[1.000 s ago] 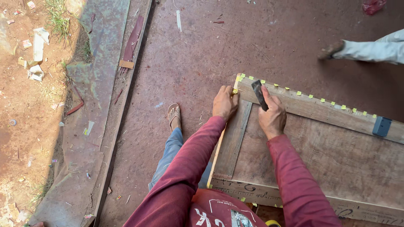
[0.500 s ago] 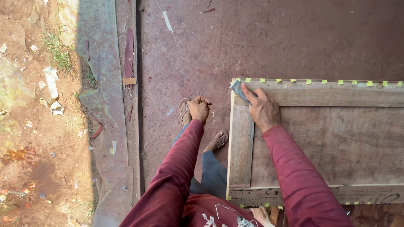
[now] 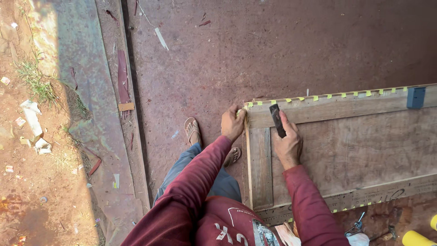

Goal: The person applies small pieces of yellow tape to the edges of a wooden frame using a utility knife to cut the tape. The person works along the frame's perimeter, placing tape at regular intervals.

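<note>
My left grip (image 3: 233,123) has come back from over my foot to the wooden panel's (image 3: 346,150) top left corner, fingertips pinched at its edge. My right grip (image 3: 287,142) has slid down off that corner, and the dark tool (image 3: 276,120) it holds now stands up across the top rail.

wooden panel (image 3: 364,136) cut off at right edge, yellow cylinder (image 3: 416,238) cropped at bottom corner
</note>
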